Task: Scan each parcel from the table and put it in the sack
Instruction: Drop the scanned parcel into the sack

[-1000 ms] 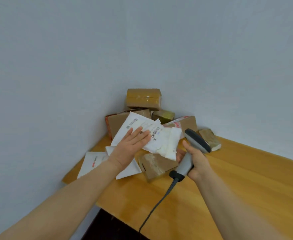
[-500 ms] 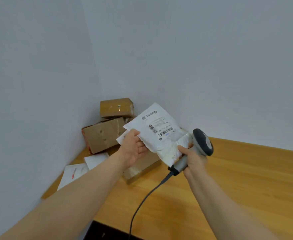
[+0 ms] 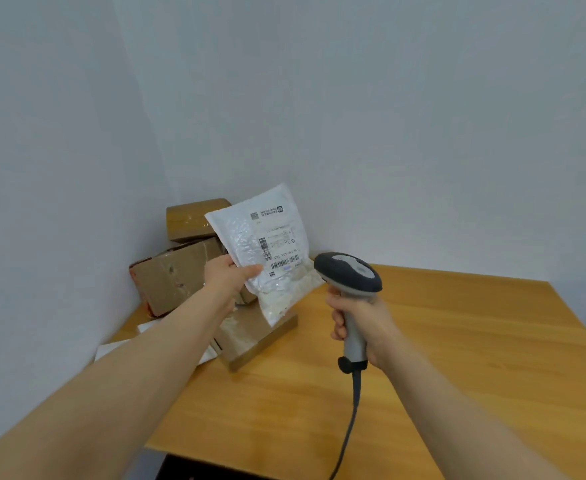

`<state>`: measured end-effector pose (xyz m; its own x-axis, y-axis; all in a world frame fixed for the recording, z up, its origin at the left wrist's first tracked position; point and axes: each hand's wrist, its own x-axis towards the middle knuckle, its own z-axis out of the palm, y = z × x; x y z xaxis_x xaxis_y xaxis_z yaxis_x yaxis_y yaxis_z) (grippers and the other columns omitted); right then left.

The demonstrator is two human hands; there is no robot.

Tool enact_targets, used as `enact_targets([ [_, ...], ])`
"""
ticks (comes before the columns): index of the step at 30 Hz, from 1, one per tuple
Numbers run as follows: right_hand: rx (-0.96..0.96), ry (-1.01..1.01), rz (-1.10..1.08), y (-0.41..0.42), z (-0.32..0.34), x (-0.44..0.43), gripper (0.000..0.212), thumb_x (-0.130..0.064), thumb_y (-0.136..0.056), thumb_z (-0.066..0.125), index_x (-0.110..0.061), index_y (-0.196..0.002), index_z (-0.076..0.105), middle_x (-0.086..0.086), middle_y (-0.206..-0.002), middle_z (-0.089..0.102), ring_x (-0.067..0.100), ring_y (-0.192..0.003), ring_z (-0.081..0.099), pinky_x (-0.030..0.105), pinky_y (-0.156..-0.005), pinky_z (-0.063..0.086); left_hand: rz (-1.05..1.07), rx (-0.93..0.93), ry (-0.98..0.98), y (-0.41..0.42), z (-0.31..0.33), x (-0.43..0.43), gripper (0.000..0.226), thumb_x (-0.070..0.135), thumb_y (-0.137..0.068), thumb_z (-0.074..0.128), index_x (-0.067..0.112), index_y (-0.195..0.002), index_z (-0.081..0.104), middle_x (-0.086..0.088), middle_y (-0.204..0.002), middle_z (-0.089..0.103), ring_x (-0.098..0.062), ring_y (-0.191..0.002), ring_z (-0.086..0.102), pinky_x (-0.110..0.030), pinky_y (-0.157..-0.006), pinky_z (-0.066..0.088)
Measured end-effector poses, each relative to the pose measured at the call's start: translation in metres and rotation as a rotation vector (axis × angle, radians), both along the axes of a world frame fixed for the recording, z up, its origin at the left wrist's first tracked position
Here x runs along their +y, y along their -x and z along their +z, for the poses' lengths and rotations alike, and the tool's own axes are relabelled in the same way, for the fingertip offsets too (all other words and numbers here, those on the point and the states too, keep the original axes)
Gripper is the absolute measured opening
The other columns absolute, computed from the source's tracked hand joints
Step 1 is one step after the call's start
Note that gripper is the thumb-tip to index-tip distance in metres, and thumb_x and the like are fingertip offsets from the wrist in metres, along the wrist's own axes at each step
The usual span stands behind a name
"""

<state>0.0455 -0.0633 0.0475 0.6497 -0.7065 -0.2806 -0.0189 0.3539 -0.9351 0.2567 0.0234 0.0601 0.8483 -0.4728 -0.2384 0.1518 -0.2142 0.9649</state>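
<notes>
Two hands hung apart over the pale wooden bench (image 3: 457,341): left hand (image 3: 227,275) pinching a white padded mailer (image 3: 250,237) aloft, right hand (image 3: 360,327) gripping a grey handheld scanner (image 3: 348,275); the barcode (image 3: 284,262) likely needed holding flat, squarely facing it.

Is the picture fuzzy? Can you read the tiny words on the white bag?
Head view: the white bag in the left hand is fairly sharp, barcodes show as stripes, but the small print is too soft to read. Head view: soft, even light; the scanner in the right hand throws no hard shadow on the table.
</notes>
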Motion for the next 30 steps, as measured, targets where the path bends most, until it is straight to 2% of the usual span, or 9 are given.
enact_targets([
  [3,0.017,0.029,0.054,-0.001,0.01,0.002,0.011,0.001,-0.081,0.069,-0.006,-0.082,0.059,0.007,-0.051,0.049,0.017,-0.039,0.04,0.028,-0.045,0.045,-0.004,-0.012,0.023,0.0,-0.002,-0.003,0.023,-0.001,-0.076,0.076,0.012,-0.091,0.065,-0.014,-0.107,0.07,-0.034,-0.095,0.067,-0.053,-0.085,0.054],
  [7,-0.029,-0.128,0.095,-0.001,0.018,0.004,0.014,0.002,-0.079,0.068,-0.008,-0.075,0.058,0.006,-0.05,0.047,0.016,-0.038,0.04,0.027,-0.046,0.044,0.047,0.087,0.127,0.0,-0.009,-0.012,0.022,-0.006,-0.078,0.073,0.01,-0.09,0.064,-0.01,-0.102,0.069,-0.027,-0.095,0.067,-0.044,-0.089,0.054],
  [11,-0.074,-0.302,0.149,-0.001,0.023,0.007,0.02,-0.002,-0.08,0.065,-0.011,-0.065,0.057,0.002,-0.049,0.046,0.013,-0.036,0.04,0.024,-0.044,0.045,0.078,0.255,0.285,0.007,-0.014,-0.024,0.022,-0.011,-0.081,0.066,0.01,-0.089,0.061,-0.008,-0.091,0.068,-0.021,-0.076,0.068,-0.032,-0.064,0.059],
  [12,-0.076,-0.338,0.16,-0.001,0.026,0.007,0.022,-0.003,-0.079,0.065,-0.012,-0.06,0.057,0.001,-0.049,0.046,0.012,-0.035,0.039,0.023,-0.044,0.045,0.09,0.269,0.298,0.009,-0.015,-0.027,0.022,-0.011,-0.082,0.065,0.009,-0.089,0.061,-0.007,-0.091,0.067,-0.02,-0.074,0.067,-0.031,-0.063,0.06],
  [15,-0.091,-0.439,0.163,-0.001,0.032,0.009,0.02,-0.007,-0.067,0.069,-0.013,-0.052,0.057,0.0,-0.05,0.046,0.011,-0.035,0.04,0.023,-0.045,0.047,0.112,0.277,0.33,0.013,-0.018,-0.032,0.02,-0.009,-0.084,0.065,0.008,-0.092,0.059,-0.009,-0.098,0.064,-0.021,-0.082,0.065,-0.036,-0.078,0.057],
  [19,-0.152,-0.541,0.137,-0.001,0.037,0.01,0.015,-0.008,-0.066,0.07,-0.01,-0.061,0.056,-0.001,-0.05,0.046,0.01,-0.035,0.041,0.024,-0.045,0.049,0.13,0.284,0.377,0.016,-0.019,-0.037,0.021,-0.009,-0.084,0.064,0.007,-0.097,0.06,-0.005,-0.093,0.064,-0.02,-0.081,0.064,-0.031,-0.068,0.055],
  [23,-0.181,-0.605,0.128,-0.001,0.04,0.012,0.016,-0.009,-0.069,0.069,-0.008,-0.054,0.062,-0.002,-0.05,0.046,0.009,-0.034,0.041,0.023,-0.045,0.05,0.141,0.266,0.344,0.016,-0.021,-0.041,0.017,-0.007,-0.084,0.066,0.008,-0.092,0.06,-0.005,-0.094,0.064,-0.024,-0.088,0.064,-0.038,-0.084,0.054],
  [27,-0.201,-0.602,0.075,0.0,0.043,0.011,0.021,-0.009,-0.068,0.068,-0.008,-0.048,0.063,-0.002,-0.049,0.047,0.01,-0.034,0.042,0.024,-0.044,0.05,0.147,0.256,0.331,0.017,-0.022,-0.043,0.018,-0.005,-0.084,0.067,0.011,-0.083,0.059,-0.004,-0.09,0.064,-0.022,-0.084,0.063,-0.036,-0.082,0.053],
  [30,-0.209,-0.612,0.053,0.001,0.044,0.011,0.021,-0.008,-0.068,0.069,-0.008,-0.048,0.062,-0.001,-0.049,0.048,0.01,-0.034,0.042,0.025,-0.043,0.05,0.143,0.252,0.329,0.018,-0.023,-0.043,0.017,-0.005,-0.084,0.067,0.01,-0.086,0.06,-0.008,-0.1,0.065,-0.024,-0.091,0.064,-0.038,-0.086,0.053],
])
